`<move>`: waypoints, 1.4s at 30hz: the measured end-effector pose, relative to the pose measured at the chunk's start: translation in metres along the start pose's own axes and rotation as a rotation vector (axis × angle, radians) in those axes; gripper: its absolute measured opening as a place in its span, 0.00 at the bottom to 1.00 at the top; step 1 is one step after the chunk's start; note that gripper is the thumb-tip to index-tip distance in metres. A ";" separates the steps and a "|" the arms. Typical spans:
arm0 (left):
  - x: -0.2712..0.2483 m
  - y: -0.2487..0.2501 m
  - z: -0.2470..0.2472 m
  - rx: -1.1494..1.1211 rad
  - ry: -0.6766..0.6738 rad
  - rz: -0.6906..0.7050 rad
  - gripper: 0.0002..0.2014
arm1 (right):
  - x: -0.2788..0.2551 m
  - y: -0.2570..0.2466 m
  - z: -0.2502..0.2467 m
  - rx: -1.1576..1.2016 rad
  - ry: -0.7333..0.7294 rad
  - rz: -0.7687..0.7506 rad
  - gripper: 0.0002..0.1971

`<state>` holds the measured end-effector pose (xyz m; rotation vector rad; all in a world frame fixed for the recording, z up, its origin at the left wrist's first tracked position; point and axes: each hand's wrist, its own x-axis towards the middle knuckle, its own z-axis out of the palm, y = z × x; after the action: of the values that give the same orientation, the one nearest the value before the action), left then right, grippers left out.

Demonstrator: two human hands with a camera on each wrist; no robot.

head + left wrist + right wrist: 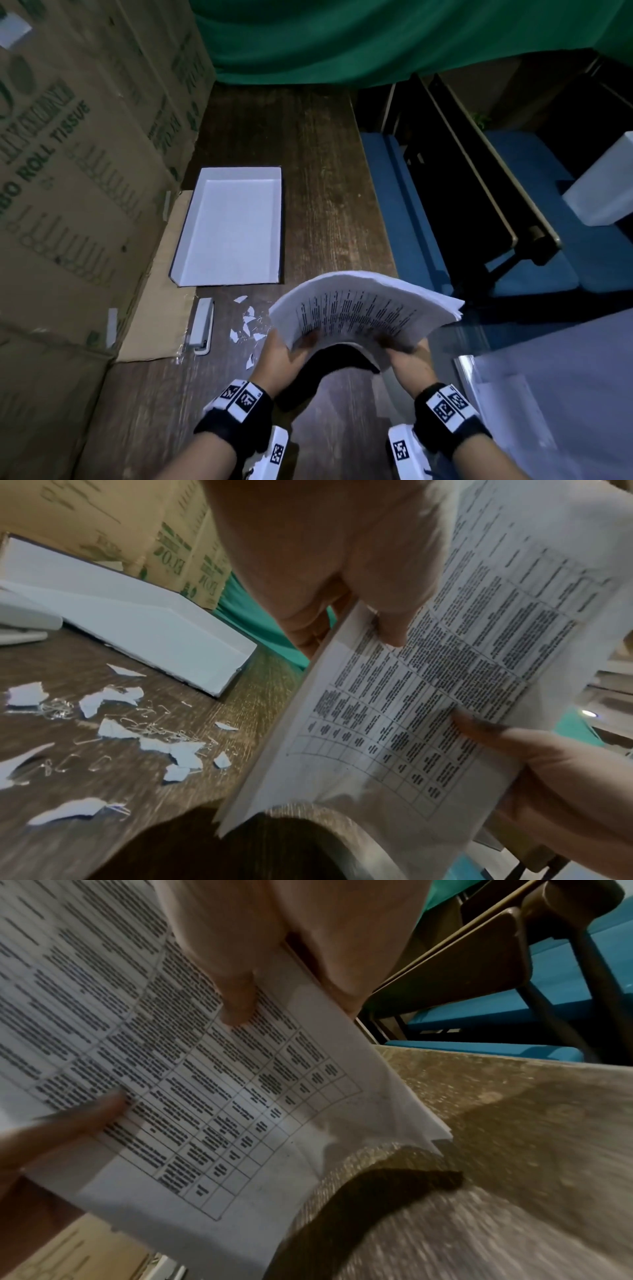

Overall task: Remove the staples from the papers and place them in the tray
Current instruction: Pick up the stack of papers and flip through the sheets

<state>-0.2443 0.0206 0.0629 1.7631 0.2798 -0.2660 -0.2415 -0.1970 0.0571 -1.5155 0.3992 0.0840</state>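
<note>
Papers (pixel 363 308), a thick printed stack bowed upward into an arch, are held above the near part of the desk (pixel 318 164) by both hands. The left hand (pixel 284 353) grips the stack's left near edge, thumb on the printed top sheet and fingers curled underneath; the left wrist view shows that thumb (pixel 387 615) lying on the table of text. The right hand (pixel 407 359) grips the right near edge in the same way, with its thumb (pixel 236 1001) on top and fingers below. Both wrists wear black bands with white coded markers. The stack's shadow falls dark on the wood under it.

Just left of the left hand, torn paper scraps (pixel 248 322) lie scattered on the desk, and the left wrist view shows loose bent staples (pixel 150 729) mixed among them. Further left, a white stapler (pixel 202 325) lies with its long side running away from the person, partly on a flat sheet of cardboard (pixel 161 291).

Beyond the scraps sits the white tray (pixel 185 246), shallow and rectangular, its near wall just past the stapler. Its floor looks plain white; whether any sheets lie in it I cannot tell.

Large cardboard boxes (pixel 78 171) printed in green stand along the desk's left side. A green cloth (pixel 376 37) hangs at the far end, and blue-seated chairs (pixel 534 267) stand to the right.
</note>
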 end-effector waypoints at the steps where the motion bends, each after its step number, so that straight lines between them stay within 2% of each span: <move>1: 0.000 -0.001 0.000 0.015 -0.004 0.002 0.07 | 0.000 0.002 0.001 -0.019 -0.005 0.006 0.21; 5: -0.009 0.000 0.006 0.084 -0.035 0.018 0.13 | 0.004 0.017 0.003 -0.066 -0.054 0.007 0.16; 10: -0.005 -0.001 0.007 0.090 -0.017 0.046 0.08 | 0.008 0.011 0.006 -0.054 -0.068 0.069 0.12; 13: -0.001 0.008 0.003 0.107 -0.042 0.054 0.06 | 0.019 -0.001 0.004 -0.081 -0.137 0.096 0.08; 15: 0.007 0.010 -0.004 0.075 -0.025 0.006 0.05 | 0.032 -0.013 -0.004 -0.150 -0.213 0.117 0.06; 17: 0.015 0.015 -0.013 0.008 -0.027 -0.024 0.11 | 0.042 -0.026 -0.015 -0.175 -0.250 0.141 0.02; 20: 0.022 0.027 -0.024 -0.173 0.019 -0.040 0.15 | 0.046 -0.034 -0.029 -0.005 -0.202 0.200 0.09; 21: 0.025 0.027 -0.025 -0.220 0.047 -0.071 0.20 | 0.044 -0.034 -0.031 0.096 -0.204 0.237 0.10; 24: 0.030 0.023 -0.020 -0.304 0.158 -0.242 0.46 | 0.036 -0.026 -0.024 0.369 -0.263 0.331 0.22; 26: 0.031 0.018 -0.012 -0.358 0.173 -0.288 0.54 | 0.029 -0.029 -0.010 0.429 -0.304 0.311 0.23; 28: 0.030 0.016 -0.004 -0.432 0.139 -0.302 0.53 | 0.027 -0.034 0.003 0.452 -0.332 0.271 0.21; 32: 0.022 0.013 0.001 -0.579 0.068 -0.250 0.42 | 0.032 -0.041 0.005 0.429 -0.299 0.243 0.19; 34: 0.017 0.015 -0.014 -0.641 0.087 -0.209 0.24 | 0.038 -0.037 -0.007 0.383 -0.243 0.233 0.22; 35: 0.016 0.016 -0.025 -0.697 0.097 -0.189 0.12 | 0.041 -0.035 -0.015 0.337 -0.209 0.217 0.27; 36: 0.016 0.017 -0.039 -0.731 0.099 -0.157 0.06 | 0.043 -0.036 -0.023 0.289 -0.197 0.201 0.31; 37: 0.015 0.021 -0.053 -0.752 0.091 -0.125 0.08 | 0.045 -0.037 -0.031 0.239 -0.193 0.184 0.31; 40: 0.020 0.030 -0.091 -0.677 -0.017 -0.049 0.20 | 0.049 -0.042 -0.052 0.137 -0.178 0.106 0.13; 41: 0.023 0.034 -0.098 -0.630 -0.069 -0.044 0.22 | 0.049 -0.044 -0.058 0.122 -0.189 0.093 0.14; 42: 0.027 0.037 -0.101 -0.578 -0.139 -0.044 0.24 | 0.049 -0.046 -0.062 0.094 -0.210 0.078 0.19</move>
<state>-0.2042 0.1130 0.1093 1.1640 0.2632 -0.3021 -0.1949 -0.2704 0.0858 -1.3829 0.2899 0.2797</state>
